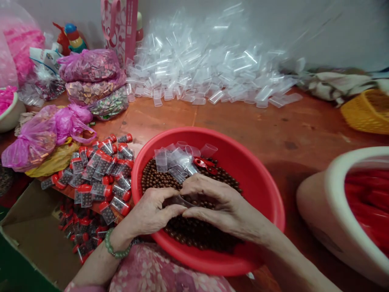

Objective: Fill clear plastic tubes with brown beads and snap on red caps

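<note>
Over a red basin [275, 202] of small round brown balls [197, 237], my left hand [153, 211] pinches one end of a clear plastic case [179, 200]. The thumb and fingers of my right hand [220, 202] close on its other end. My fingers cover much of this case, so I cannot make out what is inside. More clear cases [174, 160] lie on the balls at the far side of the basin, beside a red plastic piece [205, 163].
Ball-filled cases with red caps [100, 174] are heaped left of the basin, above a cardboard box [33, 239] with more. Behind lies a big pile of clear cases [209, 73]. Pink bags [88, 67] stand back left; a white tub [322, 202] of red pieces is right.
</note>
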